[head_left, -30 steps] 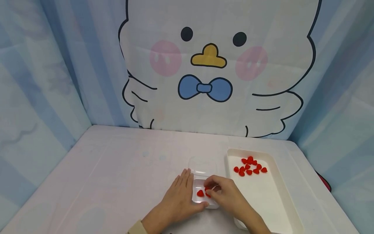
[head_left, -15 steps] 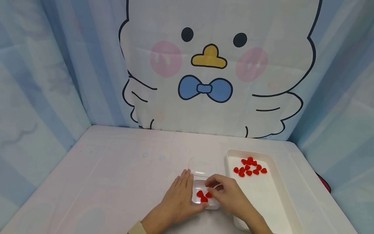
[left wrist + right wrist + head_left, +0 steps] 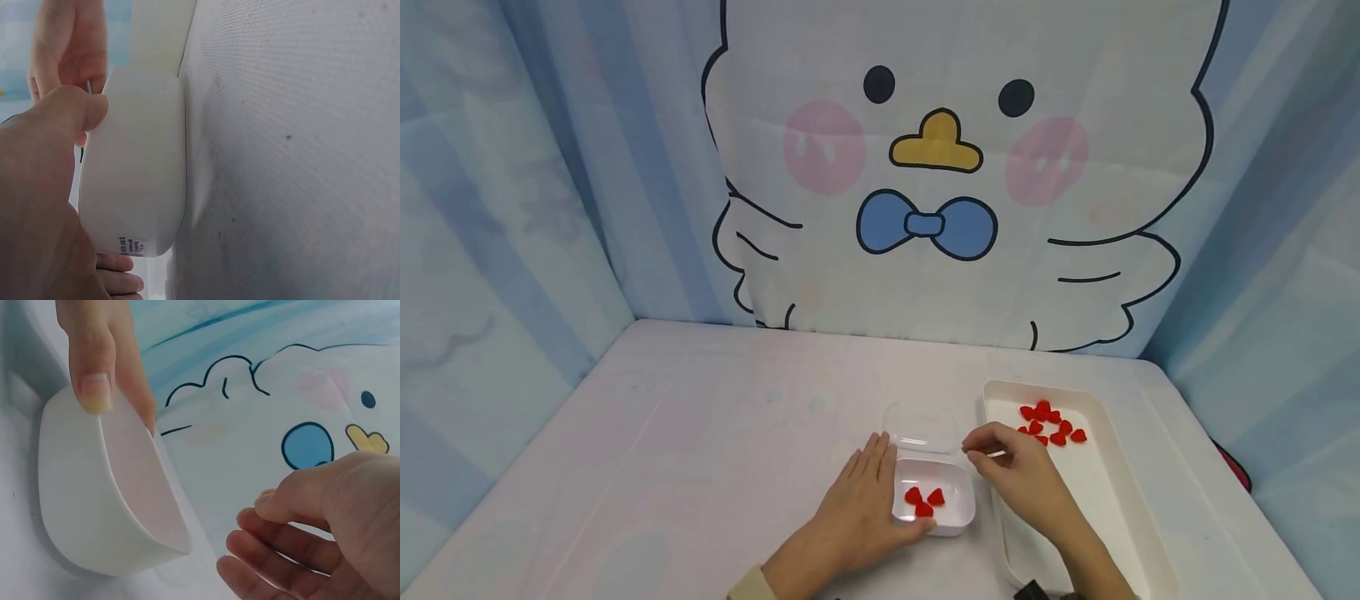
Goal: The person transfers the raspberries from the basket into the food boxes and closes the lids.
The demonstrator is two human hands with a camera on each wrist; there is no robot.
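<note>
A small white plastic box (image 3: 957,523) stands on the table with three small red heart-like pieces (image 3: 936,497) inside. My left hand (image 3: 859,510) lies along its left side, fingers straight, and the thumb rests on the near rim. Small print shows on the box's outer wall in the left wrist view. My right hand (image 3: 1018,477) hovers between the box and a white tray (image 3: 1116,521). In the right wrist view its fingers are loosely bent, with nothing seen between them. More red pieces (image 3: 1054,417) lie in the tray's far part, some hidden by the right hand.
Behind the box lies a clear plastic lid (image 3: 921,427). The tray's raised edge runs along the box's right side. A pale cloth covers the table (image 3: 700,442), with printed curtains (image 3: 647,167) at the back and sides.
My right hand has let go of a red piece in the box and moved right and up toward the tray. The box now holds three pieces in plain sight. The left hand stays put.
</note>
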